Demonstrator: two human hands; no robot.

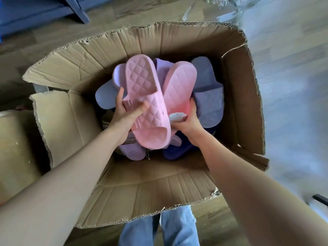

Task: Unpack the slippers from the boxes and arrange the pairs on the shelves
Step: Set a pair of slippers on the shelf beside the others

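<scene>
Both hands reach into an open box (177, 41) on the floor (292, 86). The left hand (127, 112) holds one slipper (142, 86), and the right hand (188, 119) holds a second slipper (179, 82) just beside it; the two touch between the hands. A paper tag (177, 118) lies against the right hand's fingers. Under the hands sits a heap of slippers (209, 96), spreading left of the left hand and right of the right. Another box (16, 142) stands left of the left forearm. Beyond the hands, outside the box, a shelf frame (35, 11) stands far left and plastic wrap (221, 6) far right.
</scene>
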